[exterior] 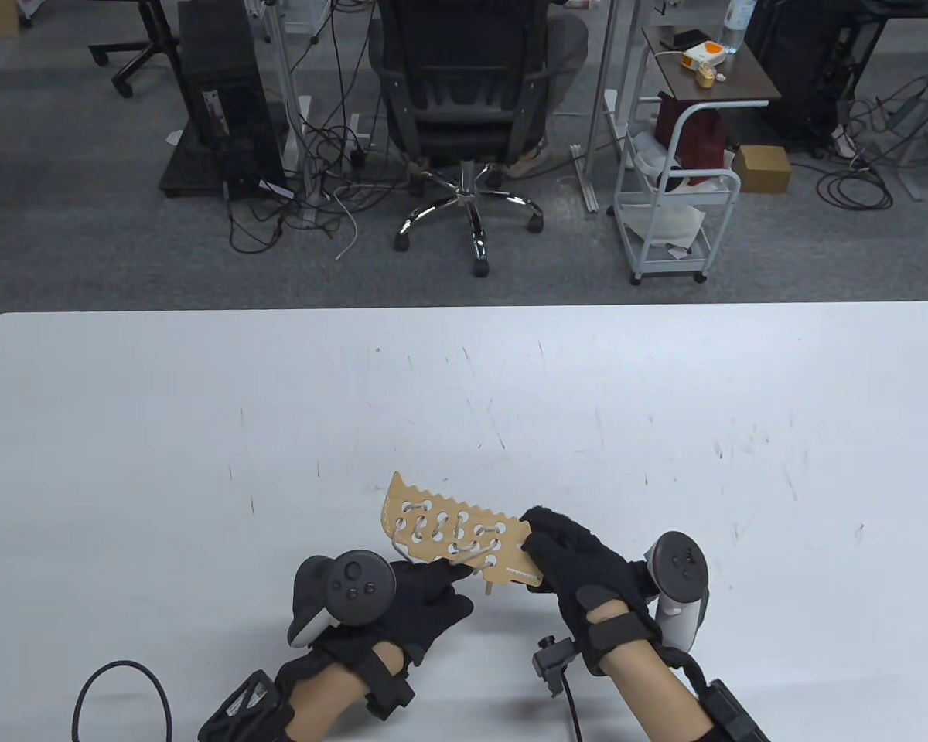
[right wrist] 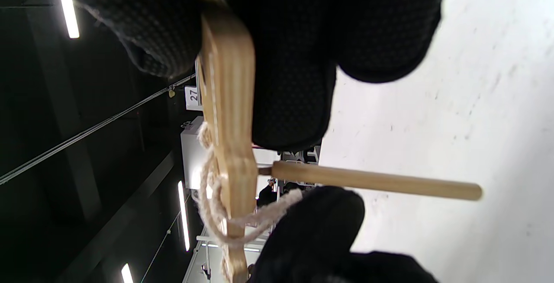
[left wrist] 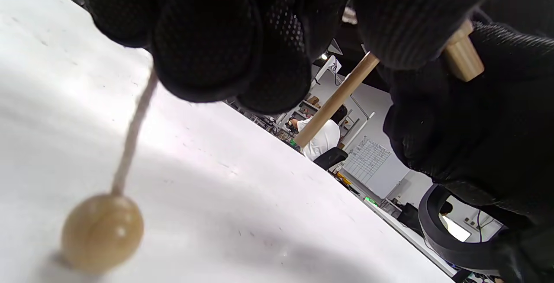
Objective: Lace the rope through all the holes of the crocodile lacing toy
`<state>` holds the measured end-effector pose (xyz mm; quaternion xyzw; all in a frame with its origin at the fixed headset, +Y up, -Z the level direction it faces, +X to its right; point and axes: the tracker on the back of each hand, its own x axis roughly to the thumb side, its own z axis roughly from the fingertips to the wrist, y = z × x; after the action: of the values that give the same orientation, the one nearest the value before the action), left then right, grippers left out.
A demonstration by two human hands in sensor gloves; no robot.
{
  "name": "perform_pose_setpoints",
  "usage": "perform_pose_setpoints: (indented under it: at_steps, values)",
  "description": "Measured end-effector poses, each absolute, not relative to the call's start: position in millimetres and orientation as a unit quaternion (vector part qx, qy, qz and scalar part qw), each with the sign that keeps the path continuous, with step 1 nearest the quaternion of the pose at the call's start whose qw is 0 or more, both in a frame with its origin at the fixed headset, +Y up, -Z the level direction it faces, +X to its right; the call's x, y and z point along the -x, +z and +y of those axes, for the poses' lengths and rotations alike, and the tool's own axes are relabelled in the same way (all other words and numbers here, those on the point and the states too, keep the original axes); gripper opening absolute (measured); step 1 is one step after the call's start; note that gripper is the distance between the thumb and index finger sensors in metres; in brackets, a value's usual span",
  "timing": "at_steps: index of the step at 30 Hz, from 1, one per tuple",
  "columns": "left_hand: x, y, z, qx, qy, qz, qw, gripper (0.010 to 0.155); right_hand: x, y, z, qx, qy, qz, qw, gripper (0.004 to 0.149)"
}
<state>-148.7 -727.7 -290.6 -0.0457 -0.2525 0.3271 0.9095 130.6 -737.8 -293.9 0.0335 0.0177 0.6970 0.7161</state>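
Observation:
The wooden crocodile lacing board (exterior: 448, 529) is held tilted above the white table (exterior: 201, 425) near its front edge. My right hand (exterior: 551, 545) grips its right end; the right wrist view shows the board edge-on (right wrist: 227, 101) between my fingers. A pale rope (exterior: 437, 533) runs through several holes. The wooden needle (right wrist: 372, 181) sticks out of a hole on the underside, toward the table. My left hand (exterior: 437, 581) is at the board's lower edge and pinches the rope (left wrist: 134, 127). The rope's end bead (left wrist: 101, 231) rests on the table.
A black cable loop (exterior: 124, 699) lies at the table's front left corner. Beyond the table's far edge stand an office chair (exterior: 468, 100), a computer tower (exterior: 220, 93) and a white cart (exterior: 677, 185).

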Motion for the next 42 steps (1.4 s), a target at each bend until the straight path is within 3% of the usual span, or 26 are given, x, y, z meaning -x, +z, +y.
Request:
perform_pose_setpoints:
  at_steps: [8, 17, 23, 42]
  values:
    - [143.8, -291.4, -735.8, 0.073, 0.343, -0.248, 0.903, 0.071, -118.8, -288.5, -737.6, -0.054, 0.69, 0.039, 0.721, 0.054]
    - [141.0, -291.4, -739.4, 0.091, 0.379, -0.241, 0.889, 0.058, -107.8, -283.9, -739.1, -0.07, 0.676, 0.065, 0.731, 0.054]
    - [141.9, -291.8, -737.8, 0.083, 0.391, -0.241, 0.884, 0.046, -105.7, -282.7, -738.9, -0.069, 0.668, 0.071, 0.738, 0.054]
    - [152.1, -289.7, -725.7, 0.034, 0.391, -0.244, 0.887, 0.046, -130.2, -295.9, -742.1, -0.023, 0.674, 0.029, 0.737, 0.054]
